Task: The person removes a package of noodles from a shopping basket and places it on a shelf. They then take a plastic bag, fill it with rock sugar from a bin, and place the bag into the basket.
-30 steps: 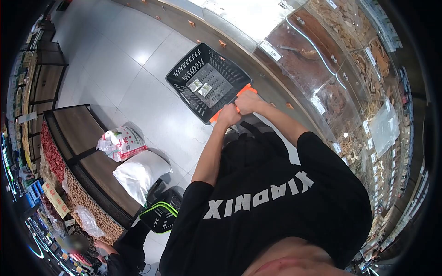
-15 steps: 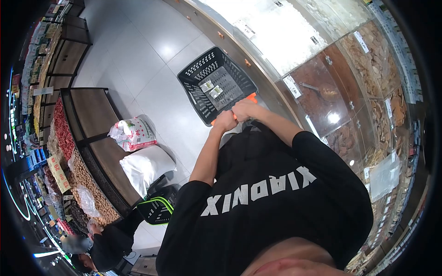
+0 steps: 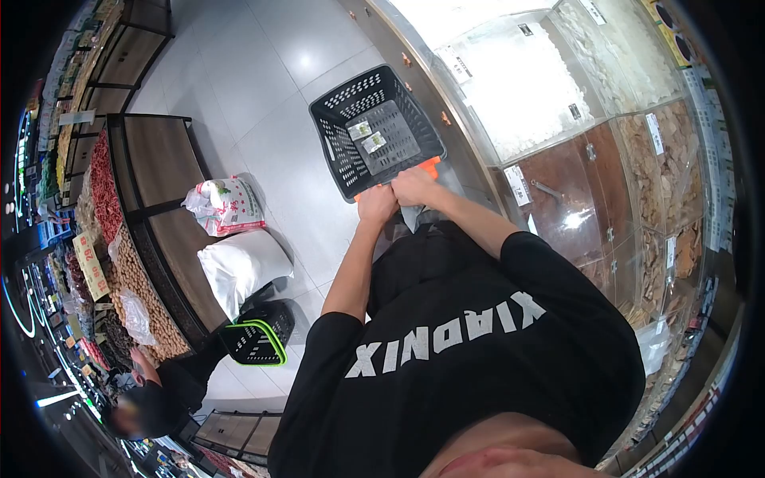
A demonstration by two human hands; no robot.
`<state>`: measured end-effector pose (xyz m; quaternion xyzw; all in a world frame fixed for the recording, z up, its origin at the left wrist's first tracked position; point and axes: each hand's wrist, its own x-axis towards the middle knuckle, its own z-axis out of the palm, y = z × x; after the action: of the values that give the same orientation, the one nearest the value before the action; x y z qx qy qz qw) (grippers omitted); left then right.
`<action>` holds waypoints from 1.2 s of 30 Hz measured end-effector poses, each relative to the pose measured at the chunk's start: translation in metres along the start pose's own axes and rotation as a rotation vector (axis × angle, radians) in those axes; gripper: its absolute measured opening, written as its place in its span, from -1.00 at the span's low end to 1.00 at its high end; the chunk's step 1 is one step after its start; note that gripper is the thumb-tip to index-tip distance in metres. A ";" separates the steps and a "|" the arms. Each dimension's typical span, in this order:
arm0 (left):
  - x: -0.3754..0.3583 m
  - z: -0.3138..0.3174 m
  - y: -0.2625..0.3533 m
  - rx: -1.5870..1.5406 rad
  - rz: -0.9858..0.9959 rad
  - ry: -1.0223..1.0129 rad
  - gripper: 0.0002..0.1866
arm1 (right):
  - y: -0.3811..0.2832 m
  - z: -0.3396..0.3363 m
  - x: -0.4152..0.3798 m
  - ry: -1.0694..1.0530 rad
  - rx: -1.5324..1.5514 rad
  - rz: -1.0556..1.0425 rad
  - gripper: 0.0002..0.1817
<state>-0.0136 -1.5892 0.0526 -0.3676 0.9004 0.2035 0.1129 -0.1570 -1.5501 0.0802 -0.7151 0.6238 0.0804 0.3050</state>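
A dark grey perforated shopping basket (image 3: 339, 143) stands in front of my body, with two small labelled packets (image 3: 373, 143) on its bottom. Its near side has an orange handle (image 3: 431, 167). My left hand (image 3: 377, 202) is closed round the handle's left part, and my right hand (image 3: 414, 186) grips it just beside, the two nearly touching. Both sets of fingers are wrapped over the bar.
Clear-lidded bulk bins (image 3: 558, 191) line the right side. On the left are wooden stands (image 3: 171, 231) of nuts and dried goods, white sacks (image 3: 245, 264), a black basket with green handles (image 3: 259, 333) and another person in dark clothes (image 3: 179, 390).
The view has shifted along the aisle. The sacks, green-handled basket and other person appear further left, and the bins on the right look lower. Both hands keep their hold on the handle.
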 end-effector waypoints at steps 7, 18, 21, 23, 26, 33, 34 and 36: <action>0.030 -0.023 -0.018 -0.007 -0.019 -0.061 -0.74 | 0.012 -0.023 0.030 0.019 0.010 -0.011 -0.76; 0.085 -0.057 -0.050 -0.105 0.008 -0.057 -0.76 | 0.036 -0.055 0.089 0.019 -0.068 0.008 -0.74; 0.096 -0.069 -0.062 -0.123 0.035 -0.034 -0.77 | 0.033 -0.078 0.099 -0.040 -0.083 0.040 -0.73; 0.105 -0.075 -0.070 -0.132 0.041 -0.051 -0.77 | 0.028 -0.094 0.107 -0.072 -0.081 0.084 -0.72; 0.122 -0.086 -0.082 -0.115 0.042 -0.081 -0.78 | 0.033 -0.100 0.124 -0.044 -0.071 0.106 -0.74; 0.154 -0.103 -0.105 -0.097 0.093 -0.020 -0.79 | 0.038 -0.121 0.153 0.015 -0.071 0.143 -0.78; 0.156 -0.107 -0.107 -0.094 0.103 -0.003 -0.79 | 0.039 -0.124 0.157 0.013 -0.071 0.145 -0.78; 0.161 -0.115 -0.113 -0.089 0.121 0.028 -0.79 | 0.041 -0.131 0.166 0.010 -0.075 0.144 -0.78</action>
<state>-0.0533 -1.8130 0.0664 -0.3199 0.9126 0.2445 0.0714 -0.1954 -1.7620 0.0896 -0.6796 0.6717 0.1221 0.2683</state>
